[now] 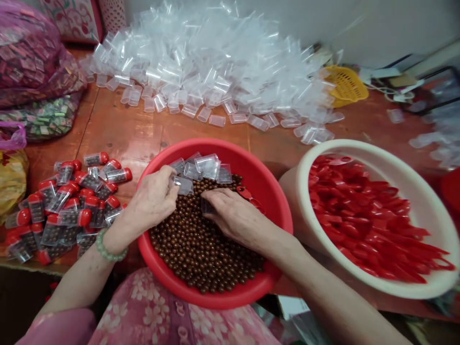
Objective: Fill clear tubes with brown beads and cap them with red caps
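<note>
A red basin [283, 201] holds many small brown balls [201, 254], with several clear plastic cups [208, 165] lying on them at the back. My left hand [158, 194], a green bracelet on its wrist, is over the basin's left side, its fingers closed on a clear cup [184, 185]. Over the middle of the balls, my right hand [233, 213] is curled round another clear cup [207, 206], mostly hidden by the fingers. Red plastic pieces [251, 196] lie in the basin beyond my right hand.
Filled, red-capped containers [68, 206] are heaped at left. A white tub [305, 191] of red pieces stands at right. Behind the basin spreads a large pile of clear cups [215, 67], with a yellow basket [347, 85] beside it. Purple bags [32, 48] sit at the far left.
</note>
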Available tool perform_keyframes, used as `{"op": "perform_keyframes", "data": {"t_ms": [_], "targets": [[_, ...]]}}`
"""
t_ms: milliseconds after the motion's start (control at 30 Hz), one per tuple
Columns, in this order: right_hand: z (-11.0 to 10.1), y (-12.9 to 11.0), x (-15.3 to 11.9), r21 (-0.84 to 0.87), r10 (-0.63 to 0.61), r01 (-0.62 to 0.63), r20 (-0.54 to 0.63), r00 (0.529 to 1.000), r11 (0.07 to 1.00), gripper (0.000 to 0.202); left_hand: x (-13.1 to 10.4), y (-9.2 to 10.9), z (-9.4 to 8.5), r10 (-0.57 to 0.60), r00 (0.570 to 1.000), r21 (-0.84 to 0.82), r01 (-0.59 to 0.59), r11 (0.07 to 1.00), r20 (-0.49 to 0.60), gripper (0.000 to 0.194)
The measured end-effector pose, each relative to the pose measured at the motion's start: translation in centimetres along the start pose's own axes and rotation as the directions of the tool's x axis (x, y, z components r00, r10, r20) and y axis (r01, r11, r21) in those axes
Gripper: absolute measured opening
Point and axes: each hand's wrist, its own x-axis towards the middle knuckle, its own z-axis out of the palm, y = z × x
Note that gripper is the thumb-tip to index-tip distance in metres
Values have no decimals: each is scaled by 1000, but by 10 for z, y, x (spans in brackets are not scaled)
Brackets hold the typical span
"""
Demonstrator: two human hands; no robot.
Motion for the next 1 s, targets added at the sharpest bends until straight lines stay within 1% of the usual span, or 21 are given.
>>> {"op": "perform_keyframes", "data": {"t_ms": [67, 133, 167, 233, 300, 367, 400, 467, 500, 567, 667, 733, 800, 833, 900, 933, 1000], "targets": [[-3, -1, 2, -152, -2, 10, 53, 999, 988, 20, 6, 2, 2, 41, 998, 106, -37, 994, -37, 29], [-5, -6, 7, -314, 5, 26, 95, 995, 949, 20, 9, 3, 6, 66, 996, 183, -55, 982, -59, 35], [-5, -10, 10, -363, -6, 49, 117, 993, 931, 20, 9, 4, 7, 71, 996, 210, -57, 976, -56, 37], [-1, -19, 17, -374, -71, 132, 172, 983, 918, 20, 8, 4, 10, 73, 996, 243, -59, 968, -49, 35], [6, -26, 22, -320, -149, 215, 218, 964, 923, 22, 6, 4, 11, 72, 996, 271, -57, 961, -45, 29], [12, -29, 26, -222, -193, 254, 264, 945, 941, 22, 4, 4, 12, 64, 998, 310, -52, 949, -29, 25], [15, -30, 27, -152, -199, 250, 288, 937, 956, 22, 3, 4, 12, 56, 998, 331, -48, 942, -13, 24], [18, -28, 29, 27, -203, 205, 320, 925, 978, 22, 3, 5, 12, 40, 999, 366, -45, 930, 22, 23], [18, -26, 29, 133, -209, 175, 320, 924, 976, 24, 3, 5, 12, 39, 999, 374, -48, 926, 32, 23], [18, -23, 30, 343, -235, 133, 274, 933, 930, 29, 5, 4, 12, 59, 998, 359, -62, 931, 20, 25], [15, -21, 31, 592, -269, 118, 174, 947, 798, 32, 8, 0, 11, 149, 986, 231, -127, 965, -79, 26], [10, -20, 31, 686, -268, 103, 137, 954, 720, 35, 9, -3, 8, 194, 971, 89, -183, 979, -143, 26], [3, -20, 30, 738, -262, 90, 120, 957, 669, 37, 7, -5, 2, 187, 972, -58, -197, 979, -143, 26], [-1, -20, 29, 752, -260, 87, 115, 959, 653, 38, 4, -5, -1, 163, 981, -132, -176, 975, -107, 26], [-7, -19, 26, 766, -251, 92, 92, 964, 636, 38, -4, -6, -8, 99, 995, -295, -88, 951, 20, 29], [-10, -19, 25, 767, -244, 100, 75, 967, 634, 38, -8, -6, -10, 82, 992, -379, -39, 925, 99, 32], [-16, -17, 22, 760, -223, 116, 39, 974, 639, 37, -17, -7, -14, 117, 961, -511, 29, 859, 250, 47]]}}
